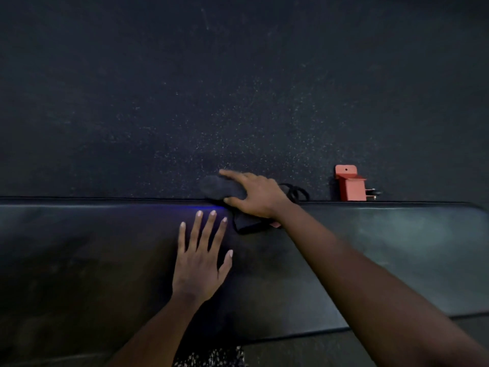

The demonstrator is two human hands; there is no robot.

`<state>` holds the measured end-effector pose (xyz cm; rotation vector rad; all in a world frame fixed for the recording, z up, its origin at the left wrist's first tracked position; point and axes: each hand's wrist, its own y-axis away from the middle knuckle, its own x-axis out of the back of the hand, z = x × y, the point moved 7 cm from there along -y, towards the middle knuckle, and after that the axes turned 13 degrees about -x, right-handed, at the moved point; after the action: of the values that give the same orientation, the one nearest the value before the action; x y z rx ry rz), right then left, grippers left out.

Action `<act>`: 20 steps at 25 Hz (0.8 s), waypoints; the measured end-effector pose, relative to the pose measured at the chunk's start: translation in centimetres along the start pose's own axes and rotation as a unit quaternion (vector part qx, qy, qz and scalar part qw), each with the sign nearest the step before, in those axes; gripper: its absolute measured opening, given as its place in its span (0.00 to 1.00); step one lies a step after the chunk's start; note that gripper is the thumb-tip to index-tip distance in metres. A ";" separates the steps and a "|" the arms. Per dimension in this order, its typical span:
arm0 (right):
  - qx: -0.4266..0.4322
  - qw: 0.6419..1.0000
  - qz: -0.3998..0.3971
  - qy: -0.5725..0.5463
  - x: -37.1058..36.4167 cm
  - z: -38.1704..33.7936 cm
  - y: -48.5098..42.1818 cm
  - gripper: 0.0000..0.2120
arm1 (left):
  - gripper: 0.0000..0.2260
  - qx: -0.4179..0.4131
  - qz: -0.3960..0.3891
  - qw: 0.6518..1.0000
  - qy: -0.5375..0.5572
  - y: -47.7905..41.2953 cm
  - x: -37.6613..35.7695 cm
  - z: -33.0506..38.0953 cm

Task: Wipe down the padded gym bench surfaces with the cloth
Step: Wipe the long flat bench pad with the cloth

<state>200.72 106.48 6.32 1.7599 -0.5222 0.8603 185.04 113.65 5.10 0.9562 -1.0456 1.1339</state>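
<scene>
Gripping the dark cloth [221, 188] at the far edge of the padded bench [397, 247], the right hand [255, 198] curls its fingers round it, forefinger out. Meanwhile the left hand [198, 263] lies flat on the bench, fingers spread. Mid-wipe, I'd say: broad stretches either side remain.

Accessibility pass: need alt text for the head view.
A person's right hand grips a dark cloth at the far edge of a black padded bench, while the left hand rests flat on the pad. A red bracket stands on the speckled floor beyond.

Head view, facing down (close), over bench [79, 260]
</scene>
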 end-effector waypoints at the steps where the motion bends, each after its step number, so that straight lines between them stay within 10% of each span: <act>1: 0.009 0.999 -0.018 0.025 -0.5 -0.9 -0.4 0.30 | 0.28 0.000 -0.002 1.000 -0.003 -0.1 -0.1 0.0; 11: 0.032 0.999 0.010 -0.014 -0.5 4.6 0.6 0.28 | 0.25 0.043 -0.017 0.999 -0.029 -0.3 0.9 2.4; 20: -0.051 0.997 0.047 -0.021 2.3 28.0 4.0 0.26 | 0.22 0.018 -0.013 1.000 0.020 -11.1 -1.7 20.2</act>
<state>207.86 78.99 5.48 1.6731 -0.6695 0.8481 192.72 92.05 7.65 0.9699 -0.9811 1.1492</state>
